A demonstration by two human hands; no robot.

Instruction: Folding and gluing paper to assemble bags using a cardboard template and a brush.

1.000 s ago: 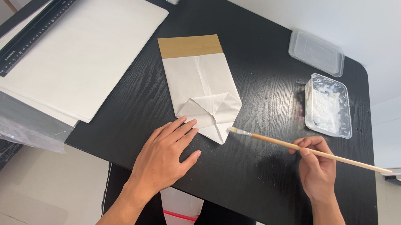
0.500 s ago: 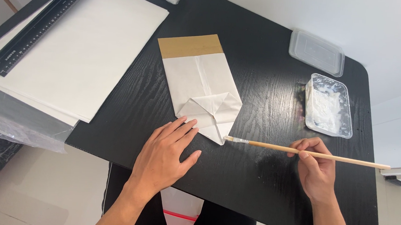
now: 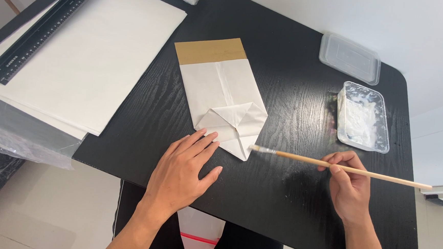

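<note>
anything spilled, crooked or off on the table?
Minor only: whitish smears on the black table beside the open paste tub, whose lid lies apart. The folded paper bag lies skewed to the table edge. Left hand flat; right hand holds the brush.

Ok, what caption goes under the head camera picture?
Left hand flat by a folded paper bag; right hand points a paintbrush at it.

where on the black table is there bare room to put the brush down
Bare wood lies between the paper bag and the glue tray, and along the near edge between the left hand and right hand. Crowded: the far left under the white sheets, and the bag's folded end by the brush.
</note>
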